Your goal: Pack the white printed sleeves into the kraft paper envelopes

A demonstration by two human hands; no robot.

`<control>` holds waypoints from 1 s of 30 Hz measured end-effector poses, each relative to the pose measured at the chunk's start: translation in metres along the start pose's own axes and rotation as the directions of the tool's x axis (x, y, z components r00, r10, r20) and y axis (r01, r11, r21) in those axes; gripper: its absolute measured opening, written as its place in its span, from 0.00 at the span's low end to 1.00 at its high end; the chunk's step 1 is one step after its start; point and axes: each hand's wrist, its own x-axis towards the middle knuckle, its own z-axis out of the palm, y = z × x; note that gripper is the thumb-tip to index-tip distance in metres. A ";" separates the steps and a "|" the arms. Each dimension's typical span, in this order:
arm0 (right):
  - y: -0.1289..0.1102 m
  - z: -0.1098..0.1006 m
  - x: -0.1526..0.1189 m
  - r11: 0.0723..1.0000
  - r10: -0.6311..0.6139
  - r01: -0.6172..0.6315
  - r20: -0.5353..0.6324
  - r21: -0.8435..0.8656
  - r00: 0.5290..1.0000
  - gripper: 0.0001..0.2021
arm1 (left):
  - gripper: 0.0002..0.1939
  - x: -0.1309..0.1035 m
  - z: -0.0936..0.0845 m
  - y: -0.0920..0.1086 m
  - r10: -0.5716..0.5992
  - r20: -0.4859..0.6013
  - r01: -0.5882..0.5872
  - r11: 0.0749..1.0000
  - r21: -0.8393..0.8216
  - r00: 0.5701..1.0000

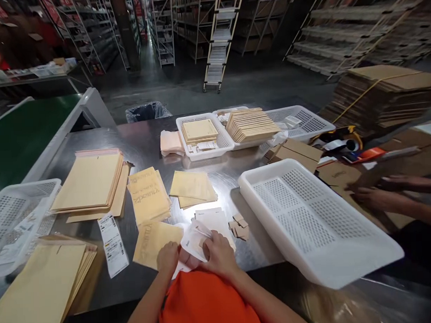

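Orange garment (209, 303) at bottom centre; beyond it, lower centre, I log the white bag (194, 242) grasped by the right hand (220, 256), left hand (168, 258) curled at its edge, grip unreadable, so an uneven tug could crumple it or skid the yellow envelope (149, 241).

Worker, as visible to a bystander: the torso garment (209, 303) is a single vivid orange-red, of matte cloth with soft, darker creases; its cut is indistinct, possibly a vest or apron. Left forearm (149, 300) and right forearm (264, 296) bare; left hand (168, 258) and right hand (220, 255) likewise bare.
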 end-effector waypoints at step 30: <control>-0.013 0.015 0.023 0.987 -0.160 0.162 0.101 -0.016 0.982 0.31 | 0.12 -0.044 -0.026 0.039 0.259 -0.014 -0.255 0.942 -0.216 0.966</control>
